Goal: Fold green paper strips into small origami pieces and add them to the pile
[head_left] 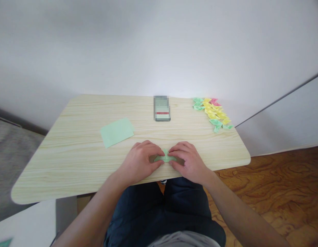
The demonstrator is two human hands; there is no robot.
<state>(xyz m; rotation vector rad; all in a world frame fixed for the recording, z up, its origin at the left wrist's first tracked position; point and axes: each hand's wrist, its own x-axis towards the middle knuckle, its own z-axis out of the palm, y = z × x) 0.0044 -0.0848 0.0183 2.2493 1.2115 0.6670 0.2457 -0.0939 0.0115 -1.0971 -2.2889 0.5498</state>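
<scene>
A small folded piece of green paper [165, 156] lies on the table near its front edge, its middle showing a raised strip. From the left, my left hand [142, 159] pinches it with thumb and fingertips. My right hand [188, 159] grips the other side in the same way, the fingertips of both hands close together at the centre. Parts of the paper are hidden behind the fingers. Left of and beyond my hands rest green paper sheets [117, 132], flat and slightly fanned.
Against the wall at the table's back stands out a phone [162, 108], its screen pixelated. At the right back lies a cluster of folded paper pieces [214, 111] in green, yellow and pink. The wooden table [71, 151] has rounded front corners.
</scene>
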